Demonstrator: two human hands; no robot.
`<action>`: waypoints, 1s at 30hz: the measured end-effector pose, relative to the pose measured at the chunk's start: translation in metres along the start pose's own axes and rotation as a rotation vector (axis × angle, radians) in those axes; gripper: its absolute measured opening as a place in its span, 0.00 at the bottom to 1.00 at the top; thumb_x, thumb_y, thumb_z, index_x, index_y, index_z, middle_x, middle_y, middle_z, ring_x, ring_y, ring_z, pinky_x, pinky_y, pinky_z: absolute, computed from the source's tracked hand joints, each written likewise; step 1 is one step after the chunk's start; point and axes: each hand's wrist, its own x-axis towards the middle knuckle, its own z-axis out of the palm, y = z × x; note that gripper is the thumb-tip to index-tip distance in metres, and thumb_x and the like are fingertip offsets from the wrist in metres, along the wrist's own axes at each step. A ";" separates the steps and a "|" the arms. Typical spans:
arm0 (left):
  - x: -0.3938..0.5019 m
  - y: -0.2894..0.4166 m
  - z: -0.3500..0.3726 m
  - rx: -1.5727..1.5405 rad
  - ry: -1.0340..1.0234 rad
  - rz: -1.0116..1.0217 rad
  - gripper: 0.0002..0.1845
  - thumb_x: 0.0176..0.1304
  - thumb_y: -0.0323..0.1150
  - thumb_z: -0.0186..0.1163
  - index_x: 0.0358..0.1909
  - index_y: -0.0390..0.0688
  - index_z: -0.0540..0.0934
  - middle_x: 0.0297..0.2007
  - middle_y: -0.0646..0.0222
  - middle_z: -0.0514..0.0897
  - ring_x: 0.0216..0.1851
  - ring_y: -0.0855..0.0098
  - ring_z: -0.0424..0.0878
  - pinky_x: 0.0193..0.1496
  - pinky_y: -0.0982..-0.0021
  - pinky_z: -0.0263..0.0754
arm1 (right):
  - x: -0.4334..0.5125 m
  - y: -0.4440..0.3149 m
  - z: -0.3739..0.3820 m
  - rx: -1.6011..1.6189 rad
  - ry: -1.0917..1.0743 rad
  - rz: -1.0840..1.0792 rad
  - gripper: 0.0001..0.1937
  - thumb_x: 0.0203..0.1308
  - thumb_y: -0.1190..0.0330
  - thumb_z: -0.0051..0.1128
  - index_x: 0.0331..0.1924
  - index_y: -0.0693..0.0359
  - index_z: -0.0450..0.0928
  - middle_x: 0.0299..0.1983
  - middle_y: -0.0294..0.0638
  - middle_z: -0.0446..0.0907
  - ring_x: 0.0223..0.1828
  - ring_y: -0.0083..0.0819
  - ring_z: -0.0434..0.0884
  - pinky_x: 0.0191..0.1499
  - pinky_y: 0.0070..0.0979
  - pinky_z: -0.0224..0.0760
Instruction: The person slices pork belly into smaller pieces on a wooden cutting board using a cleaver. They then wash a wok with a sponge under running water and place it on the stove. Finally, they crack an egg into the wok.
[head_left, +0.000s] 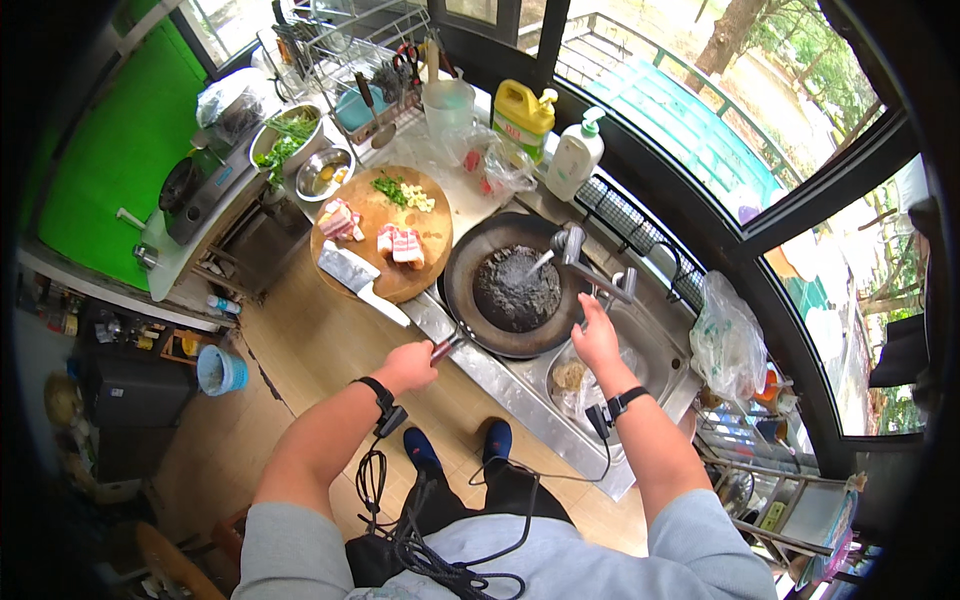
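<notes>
My left hand grips the handle of a dark wok in the sink. Water runs from the metal faucet into the wok and churns in its bottom. Just right of the wok's rim is my right hand, below the faucet, with thumb and fingers apart and nothing in it. To the wok's left, a round wooden cutting board bears pieces of fatty sliced meat, chopped greens and chopped garlic. A cleaver lies on the board, its white handle jutting past the edge.
A steel bowl with eggs and a bowl of leafy greens stand behind the board. Yellow and white pump bottles line the window. The right sink basin contains a plastic bag. A cable hangs between my wrists.
</notes>
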 end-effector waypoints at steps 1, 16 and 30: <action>0.000 0.000 0.001 0.010 0.001 -0.007 0.17 0.61 0.36 0.64 0.50 0.39 0.82 0.45 0.48 0.91 0.50 0.44 0.89 0.56 0.48 0.83 | 0.001 0.001 0.000 -0.015 -0.012 0.008 0.34 0.63 0.72 0.62 0.75 0.60 0.71 0.76 0.52 0.74 0.78 0.51 0.72 0.81 0.41 0.65; 0.001 -0.001 0.001 0.010 0.040 0.020 0.16 0.60 0.36 0.67 0.48 0.40 0.82 0.43 0.50 0.90 0.49 0.45 0.88 0.55 0.49 0.82 | 0.017 0.012 -0.034 0.171 -0.329 0.096 0.17 0.67 0.68 0.64 0.57 0.62 0.87 0.51 0.49 0.91 0.53 0.42 0.90 0.60 0.37 0.82; -0.001 0.000 -0.002 -0.008 0.030 0.024 0.16 0.60 0.36 0.66 0.47 0.39 0.82 0.43 0.48 0.90 0.48 0.44 0.88 0.54 0.47 0.82 | 0.013 0.012 -0.023 0.121 -0.413 0.137 0.22 0.67 0.68 0.64 0.64 0.63 0.84 0.57 0.50 0.89 0.59 0.43 0.89 0.65 0.36 0.81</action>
